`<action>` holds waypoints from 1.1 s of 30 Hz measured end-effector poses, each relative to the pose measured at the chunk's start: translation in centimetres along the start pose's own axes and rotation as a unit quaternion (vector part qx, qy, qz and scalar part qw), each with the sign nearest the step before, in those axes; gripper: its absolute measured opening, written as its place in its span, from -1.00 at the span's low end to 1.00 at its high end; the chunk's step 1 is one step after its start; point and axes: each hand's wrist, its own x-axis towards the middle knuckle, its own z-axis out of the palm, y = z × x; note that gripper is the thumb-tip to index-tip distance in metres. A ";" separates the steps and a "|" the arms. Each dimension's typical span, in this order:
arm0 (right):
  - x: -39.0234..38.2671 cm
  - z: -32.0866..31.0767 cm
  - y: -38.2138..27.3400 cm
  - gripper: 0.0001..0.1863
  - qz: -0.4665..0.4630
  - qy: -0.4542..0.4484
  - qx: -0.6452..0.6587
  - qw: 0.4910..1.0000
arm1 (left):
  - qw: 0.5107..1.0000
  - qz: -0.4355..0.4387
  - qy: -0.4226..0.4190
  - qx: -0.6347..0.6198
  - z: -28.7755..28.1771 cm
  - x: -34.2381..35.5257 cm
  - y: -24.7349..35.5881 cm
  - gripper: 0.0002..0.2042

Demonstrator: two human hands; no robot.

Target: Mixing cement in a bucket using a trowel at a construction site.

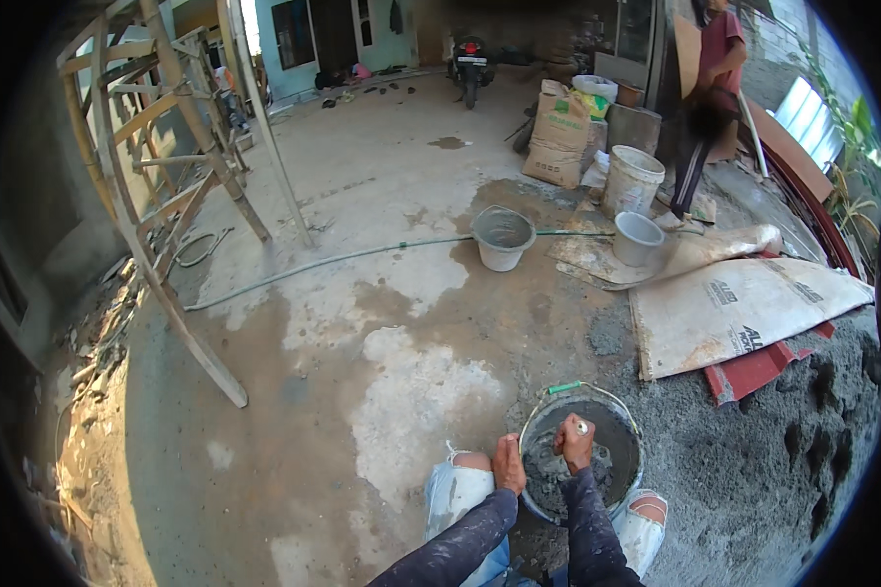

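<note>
Between my knees stands a bucket (637,479) with a green grip on its wire handle, partly filled with wet grey mortar (546,481). My left hand (508,465) is closed at the bucket's left rim, beside my left knee. Inside the bucket's opening, my right hand (576,442) makes a fist around a tool handle (581,428), whose pale round end shows above the fingers. It looks like a trowel; its blade is hidden by the hand and mortar.
Grey sand (744,470) is heaped to the right, beside a white sack (744,313) on red sheet metal. Ahead are a mortar bucket (503,240), a grey pail (638,240) and a hose (343,256). Wooden scaffolding (181,176) rises left. A person (715,88) stands far right.
</note>
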 end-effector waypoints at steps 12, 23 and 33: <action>-5.8 -4.5 -5.3 -0.75 -0.095 0.202 -0.090 0.971 | 0.999 -0.025 -0.017 -0.029 -0.6 -0.9 2.3 -0.54; 1.5 1.1 -6.4 -0.78 -0.267 0.276 -0.125 0.915 | 0.997 -0.026 0.031 -0.060 -1.1 0.6 -1.1 -0.54; -3.5 -1.0 -1.2 -0.76 -0.037 0.141 0.020 0.989 | 0.999 0.011 0.004 -0.030 -0.5 0.0 0.1 -0.50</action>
